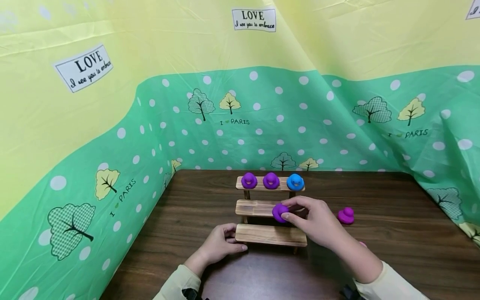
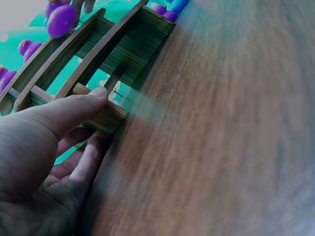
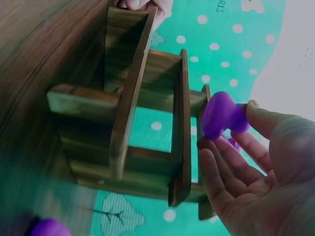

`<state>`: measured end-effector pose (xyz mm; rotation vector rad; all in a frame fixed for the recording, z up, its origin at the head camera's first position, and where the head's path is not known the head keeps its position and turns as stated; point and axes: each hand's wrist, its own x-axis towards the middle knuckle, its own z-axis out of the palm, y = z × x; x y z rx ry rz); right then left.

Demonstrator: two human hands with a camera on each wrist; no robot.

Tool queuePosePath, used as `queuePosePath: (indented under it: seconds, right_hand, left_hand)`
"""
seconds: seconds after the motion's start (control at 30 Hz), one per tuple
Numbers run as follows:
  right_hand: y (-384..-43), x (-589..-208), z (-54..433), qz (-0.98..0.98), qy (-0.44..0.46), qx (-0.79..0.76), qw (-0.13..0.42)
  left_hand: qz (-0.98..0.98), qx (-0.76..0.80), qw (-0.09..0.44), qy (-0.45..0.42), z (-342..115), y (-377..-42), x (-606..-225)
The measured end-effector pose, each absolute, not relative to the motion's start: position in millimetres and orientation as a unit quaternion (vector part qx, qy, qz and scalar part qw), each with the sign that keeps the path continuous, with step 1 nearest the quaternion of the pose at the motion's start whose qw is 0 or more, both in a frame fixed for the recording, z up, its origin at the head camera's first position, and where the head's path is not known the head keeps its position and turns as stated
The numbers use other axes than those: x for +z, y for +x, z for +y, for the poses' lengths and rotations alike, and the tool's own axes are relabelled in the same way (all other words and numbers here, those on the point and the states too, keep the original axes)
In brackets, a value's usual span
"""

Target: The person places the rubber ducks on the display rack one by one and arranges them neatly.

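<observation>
A three-tier wooden stand is on the table. My left hand grips its lower left end, with the thumb against the wood. Between the thumb and fingers of my right hand is a purple toy duck, held over the right part of the middle tier. In the right wrist view this duck is tilted on its side. Along the top tier stand two purple ducks, one at the left end and one in the middle, with a blue duck at the right end.
A magenta duck rests on the dark wooden table, right of the stand. Behind my right forearm a small pink piece peeks out, mostly hidden. A patterned green and yellow cloth hangs at the back and sides.
</observation>
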<state>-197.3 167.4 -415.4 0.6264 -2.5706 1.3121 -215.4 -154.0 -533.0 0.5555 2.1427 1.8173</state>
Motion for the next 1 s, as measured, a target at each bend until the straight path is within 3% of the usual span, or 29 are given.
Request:
queuePosePath:
  seconds: [1.0]
  right_hand:
    - [-225.6, -416.2, 84.3, -0.884, 0.207, 0.404, 0.110]
  left_hand:
    - [0.743, 0.626, 0.141, 0.193, -153.7, -215.1, -530.5]
